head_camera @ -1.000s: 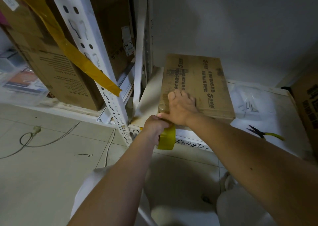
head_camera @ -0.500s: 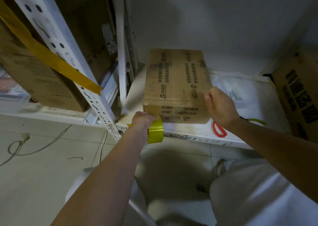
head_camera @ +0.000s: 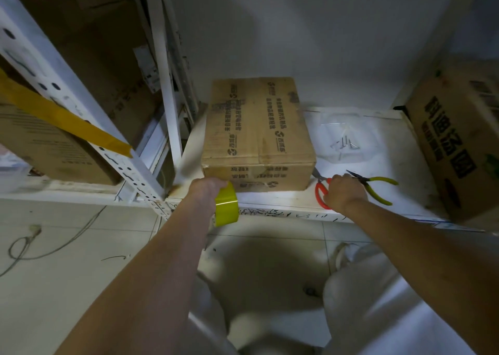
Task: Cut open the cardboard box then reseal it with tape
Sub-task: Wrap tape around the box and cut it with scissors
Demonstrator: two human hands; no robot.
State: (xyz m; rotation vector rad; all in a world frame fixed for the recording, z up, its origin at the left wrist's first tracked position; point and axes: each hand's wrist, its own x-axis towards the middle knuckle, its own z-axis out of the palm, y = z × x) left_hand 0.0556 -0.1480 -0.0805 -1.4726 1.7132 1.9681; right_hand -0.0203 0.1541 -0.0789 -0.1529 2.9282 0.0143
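Note:
A closed brown cardboard box [head_camera: 258, 127] with printed text sits on the low white shelf [head_camera: 283, 202]. My left hand [head_camera: 206, 189] grips a yellow tape roll [head_camera: 226, 207] at the box's front left corner, just past the shelf edge. Right of the box, my right hand [head_camera: 344, 191] curls around the red-handled scissors [head_camera: 321, 192] lying on the shelf; their blades point back toward the box.
Yellow-handled pliers [head_camera: 374, 185] lie just right of my right hand. A clear plastic bag [head_camera: 348, 141] with small metal parts lies behind them. A large printed carton [head_camera: 459, 138] stands at the right, white shelf posts [head_camera: 167, 84] and other cartons at the left, and a cable [head_camera: 29, 244] lies on the tiled floor.
My right hand left the top of the box, moved right and down to the shelf, and closed on the red scissors. My left hand kept the tape roll at the box's corner.

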